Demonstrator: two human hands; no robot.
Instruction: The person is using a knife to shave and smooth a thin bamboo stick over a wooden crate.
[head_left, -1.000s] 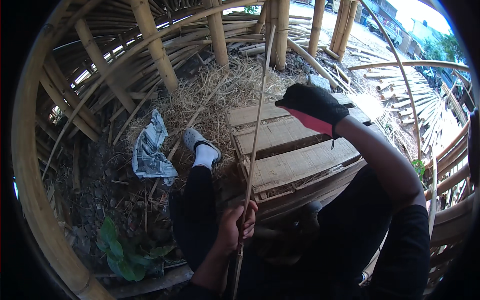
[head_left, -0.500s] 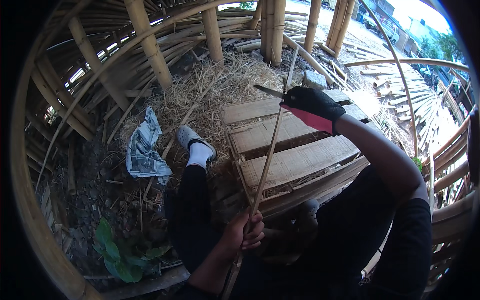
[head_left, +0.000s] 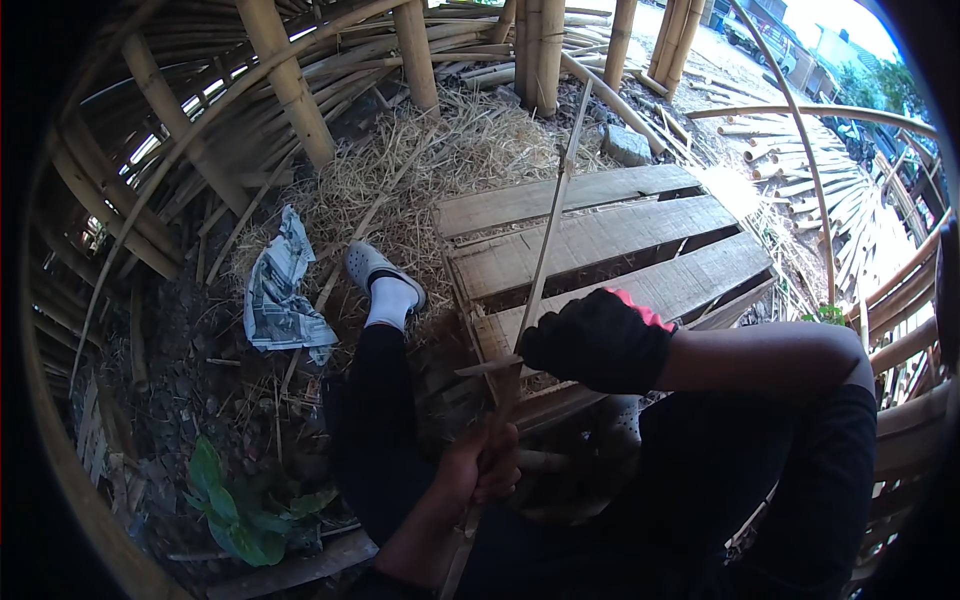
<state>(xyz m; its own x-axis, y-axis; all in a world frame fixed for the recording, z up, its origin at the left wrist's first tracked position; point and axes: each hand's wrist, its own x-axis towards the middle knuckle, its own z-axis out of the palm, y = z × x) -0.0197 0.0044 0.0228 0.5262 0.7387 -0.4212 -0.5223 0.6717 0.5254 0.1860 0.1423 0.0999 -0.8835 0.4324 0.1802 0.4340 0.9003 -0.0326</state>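
Observation:
A long, thin bamboo strip point(head_left: 553, 220) runs slantwise from my lap up past the far edge of a wooden slatted crate point(head_left: 610, 236). My bare left hand point(head_left: 482, 466) is wrapped round its lower part. In a black and pink glove, my right hand point(head_left: 603, 341) is closed on a knife point(head_left: 487, 368), whose handle the glove hides. The blade points left and lies across the strip, a little above my left hand. Whether its edge bites into the bamboo, I cannot tell.
Crumpled newspaper point(head_left: 284, 290) lies on the ground left of my clog point(head_left: 372, 264). Straw point(head_left: 480, 140) covers the ground behind the crate, near a grey block point(head_left: 626, 145). Upright bamboo poles point(head_left: 414, 55) stand beyond. Cut bamboo pieces point(head_left: 825, 185) lie at the right, a leafy plant point(head_left: 228, 500) at lower left.
My right hand has come down and toward me with the knife, from high on the strip to just above my left hand. My left hand keeps its hold on the bamboo strip.

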